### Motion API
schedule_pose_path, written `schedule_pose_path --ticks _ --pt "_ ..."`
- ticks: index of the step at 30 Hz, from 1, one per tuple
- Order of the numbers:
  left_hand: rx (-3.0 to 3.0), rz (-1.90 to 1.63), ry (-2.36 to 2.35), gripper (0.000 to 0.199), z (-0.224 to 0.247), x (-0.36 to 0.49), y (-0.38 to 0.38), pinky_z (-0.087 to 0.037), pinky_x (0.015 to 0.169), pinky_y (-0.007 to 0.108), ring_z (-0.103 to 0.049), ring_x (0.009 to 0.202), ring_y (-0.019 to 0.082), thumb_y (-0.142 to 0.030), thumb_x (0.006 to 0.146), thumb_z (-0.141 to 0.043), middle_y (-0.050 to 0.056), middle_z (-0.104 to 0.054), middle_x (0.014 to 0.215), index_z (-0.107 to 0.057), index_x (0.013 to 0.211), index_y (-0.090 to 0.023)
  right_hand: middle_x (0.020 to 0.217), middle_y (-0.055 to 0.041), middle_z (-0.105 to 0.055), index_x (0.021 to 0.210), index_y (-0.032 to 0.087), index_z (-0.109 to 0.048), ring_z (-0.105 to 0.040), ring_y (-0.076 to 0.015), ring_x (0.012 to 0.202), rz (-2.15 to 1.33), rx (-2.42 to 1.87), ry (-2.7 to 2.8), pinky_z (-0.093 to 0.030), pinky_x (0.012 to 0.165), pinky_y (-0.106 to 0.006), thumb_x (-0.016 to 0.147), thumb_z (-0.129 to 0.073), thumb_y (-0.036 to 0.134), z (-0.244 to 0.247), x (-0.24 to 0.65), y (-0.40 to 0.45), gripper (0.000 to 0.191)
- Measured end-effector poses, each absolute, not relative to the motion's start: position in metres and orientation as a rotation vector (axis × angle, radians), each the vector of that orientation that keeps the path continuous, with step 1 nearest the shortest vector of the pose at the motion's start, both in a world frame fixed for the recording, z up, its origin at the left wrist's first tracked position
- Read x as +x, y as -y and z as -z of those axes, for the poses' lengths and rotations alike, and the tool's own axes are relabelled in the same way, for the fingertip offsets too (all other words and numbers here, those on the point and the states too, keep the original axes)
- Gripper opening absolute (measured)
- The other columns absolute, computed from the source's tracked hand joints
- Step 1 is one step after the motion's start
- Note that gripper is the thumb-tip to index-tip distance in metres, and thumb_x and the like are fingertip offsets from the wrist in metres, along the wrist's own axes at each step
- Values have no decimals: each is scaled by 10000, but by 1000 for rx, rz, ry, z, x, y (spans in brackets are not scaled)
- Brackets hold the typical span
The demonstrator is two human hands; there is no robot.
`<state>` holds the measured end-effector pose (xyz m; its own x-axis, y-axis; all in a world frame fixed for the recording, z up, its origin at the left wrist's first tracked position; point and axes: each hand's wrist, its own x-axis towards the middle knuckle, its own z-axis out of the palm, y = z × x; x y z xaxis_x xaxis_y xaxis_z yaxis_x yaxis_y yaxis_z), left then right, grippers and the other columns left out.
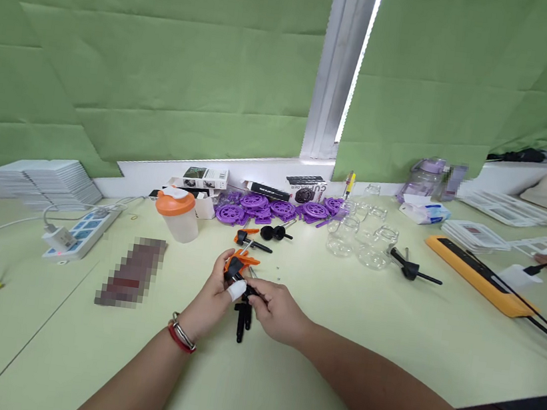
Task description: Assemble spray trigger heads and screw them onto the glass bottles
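Observation:
My left hand [216, 295], with a white wrap on the thumb, is closed on a black part [235, 267] near the middle of the table. My right hand [280, 310] pinches the lower right end of the same black part. Orange pieces [247, 262] show just behind the fingers. Black handles [240, 322] lie on the table below the hands. Beyond them rest a black and orange part [249, 239] and black knobs [274, 233].
Purple wheel-shaped parts [253, 204] are heaped by the wall. An orange-lidded cup [179, 215] stands left of them, clear jars [374, 245] to the right. A power strip [83, 234] lies at the left, a yellow-orange device [480, 276] at the right.

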<state>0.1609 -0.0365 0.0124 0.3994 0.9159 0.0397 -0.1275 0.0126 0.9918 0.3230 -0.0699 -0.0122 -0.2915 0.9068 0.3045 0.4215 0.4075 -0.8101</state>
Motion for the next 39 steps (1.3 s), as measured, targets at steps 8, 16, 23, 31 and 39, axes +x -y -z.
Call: schedule_pose_path --ticks 8,16,23,31,39 --pt "1672 -1209 -819 680 -16 155 37 -120 1132 359 -95 1410 235 -131 688 -709 14 -92 1544 -436 1289 -297 734 20 -521 1201 199 -512 -459 -71 527 -1199 -936 1513 -427 547 -235 855 -490 249 18 317 72 350" --pt "1786 -1307 -721 566 -17 159 40 -252 1078 416 -387 1276 240 -119 700 -696 106 -425 1363 -408 1170 -248 714 22 -552 1078 175 -516 -462 -57 455 -1564 -833 1186 -329 406 -197 783 -608 353 11 312 73 357" --pt "2009 -1220 -919 919 -8 157 37 -223 1056 498 -370 1220 358 -221 453 -863 134 -458 1278 -444 1271 -238 608 49 -535 991 151 -537 -445 -66 413 -1646 -826 1045 -335 392 -209 724 -674 429 7 313 72 409" --pt "2386 -951 -998 1314 -2 164 38 -239 1034 616 -222 1314 429 -417 364 -837 203 -216 1408 -99 1426 -188 672 -10 -603 987 125 -576 -524 -96 537 -1705 -727 1037 -412 558 -246 732 -704 385 10 316 69 386" --pt "2539 -899 -1077 1291 -7 170 46 -272 1041 583 -220 1315 415 -473 401 -785 210 -223 1397 -76 1429 -144 698 -18 -618 1042 142 -564 -549 -95 536 -1826 -590 990 -415 559 -234 796 -653 303 17 317 68 307"
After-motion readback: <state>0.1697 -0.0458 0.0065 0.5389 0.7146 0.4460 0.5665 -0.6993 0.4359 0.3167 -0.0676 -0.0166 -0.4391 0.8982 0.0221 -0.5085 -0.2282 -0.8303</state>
